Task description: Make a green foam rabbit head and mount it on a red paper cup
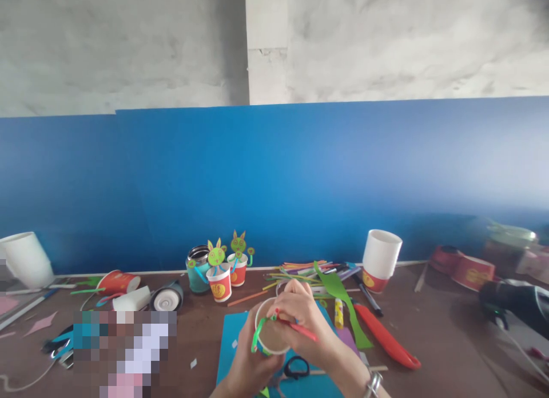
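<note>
My left hand (251,358) is wrapped round a paper cup (259,313) whose open mouth faces me. A bent green straw (257,333) runs over the cup's left rim. My right hand (302,312) is closed over the far and right side of the cup's mouth, its fingers on a red straw (303,331) that sticks out to the right. The fingertips partly hide the straw and the rim. Beneath the hands lie a blue sheet (231,335) and black-handled scissors (297,367).
Two cup figures with green animal heads, a front one (219,283) and a rear one (239,270), stand near a teal flask (198,279). Coloured straws (295,277), a green paper strip (343,298), a glue stick (338,313), a red cutter (388,338) and stacked cups (381,258) lie right.
</note>
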Demonstrator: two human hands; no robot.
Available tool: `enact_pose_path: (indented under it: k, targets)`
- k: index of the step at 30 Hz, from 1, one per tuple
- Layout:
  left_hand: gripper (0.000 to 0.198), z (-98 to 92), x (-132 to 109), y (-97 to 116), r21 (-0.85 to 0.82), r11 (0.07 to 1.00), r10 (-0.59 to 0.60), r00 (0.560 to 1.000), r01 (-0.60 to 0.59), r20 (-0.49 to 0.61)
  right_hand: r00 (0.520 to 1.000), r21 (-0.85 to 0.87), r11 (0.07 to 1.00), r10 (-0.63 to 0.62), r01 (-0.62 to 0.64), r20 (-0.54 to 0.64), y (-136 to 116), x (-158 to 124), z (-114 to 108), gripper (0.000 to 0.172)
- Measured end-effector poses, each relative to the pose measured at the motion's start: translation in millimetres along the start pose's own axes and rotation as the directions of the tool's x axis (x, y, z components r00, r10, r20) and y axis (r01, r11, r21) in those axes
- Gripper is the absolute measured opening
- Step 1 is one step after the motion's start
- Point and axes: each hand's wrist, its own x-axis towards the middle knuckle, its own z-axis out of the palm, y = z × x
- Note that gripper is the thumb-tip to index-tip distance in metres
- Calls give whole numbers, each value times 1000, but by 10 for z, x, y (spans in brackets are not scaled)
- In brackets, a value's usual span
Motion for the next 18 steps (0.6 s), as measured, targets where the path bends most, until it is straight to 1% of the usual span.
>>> enact_pose_path:
  k: [2,3,4,6,7,9,11,13,14,15,17,18]
  targets:
    - [45,0,0,-48,42,999,-15,1000,15,-16,1000,-24,1000,10,-10,26,-28,2,-35,11]
    - [42,1,4,-70,58,998,-15,999,17,-32,999,-28,999,16,-15,30,-41,0,-61,12]
    - [41,1,9,-86,62,998,-16,999,19,-43,999,-28,999,25,-25,20,-52,-4,-89,19]
    - [44,2,23,-97,50,998,-26,998,28,-52,999,-35,999,39,-40,-27,-69,-18,-134,35]
    - [48,3,29,-94,44,998,-31,998,34,-53,998,-44,998,39,-41,-54,-76,-27,-146,39]
    - [54,6,32,-84,66,997,-34,998,38,-56,997,-58,998,24,-28,-76,-85,-43,-143,40]
    - [57,8,26,-80,147,989,-10,997,22,-79,996,-35,999,37,-40,-84,-87,-50,-121,39]
    - [57,5,16,-84,240,971,30,995,-7,-91,977,62,988,150,-142,-152,-73,-42,-109,29]
    - [56,2,13,-87,279,960,48,994,-20,-94,952,134,968,236,-213,-195,-56,-32,-113,20]
    - [56,-3,12,-92,308,951,61,993,-28,-98,915,211,936,327,-280,-236,-30,-21,-125,16]
    - [56,-12,12,-110,341,939,74,992,-34,-105,857,317,873,453,-371,-246,43,3,-155,29]
    - [56,-16,12,-124,354,935,81,991,-40,-104,844,337,855,482,-394,-234,88,12,-164,32]
